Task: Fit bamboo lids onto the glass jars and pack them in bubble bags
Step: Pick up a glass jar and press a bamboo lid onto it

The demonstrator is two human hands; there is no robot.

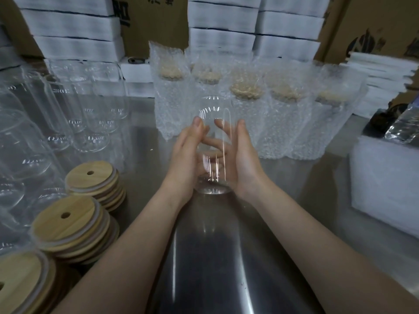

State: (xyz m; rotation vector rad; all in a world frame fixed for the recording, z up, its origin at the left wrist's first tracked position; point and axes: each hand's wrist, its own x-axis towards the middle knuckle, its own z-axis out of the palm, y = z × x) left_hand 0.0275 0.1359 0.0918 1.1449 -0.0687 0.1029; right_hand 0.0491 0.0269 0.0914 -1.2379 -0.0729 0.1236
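A clear glass jar (212, 114) without a lid is held up over the steel table (208, 257) in the middle of the view. My left hand (184, 155) and my right hand (243, 157) hold it between them, palms on its sides and fingers wrapped behind the glass. Stacks of round bamboo lids (90, 177) with a small hole lie at the lower left. Behind the jar stands a row of lidded jars in bubble bags (247, 114).
Several empty glass jars (74, 105) crowd the table's left side. White foam boxes (74, 26) and brown cartons are stacked along the back. A white foam block (385, 177) and a clear plastic item (403, 125) sit at the right.
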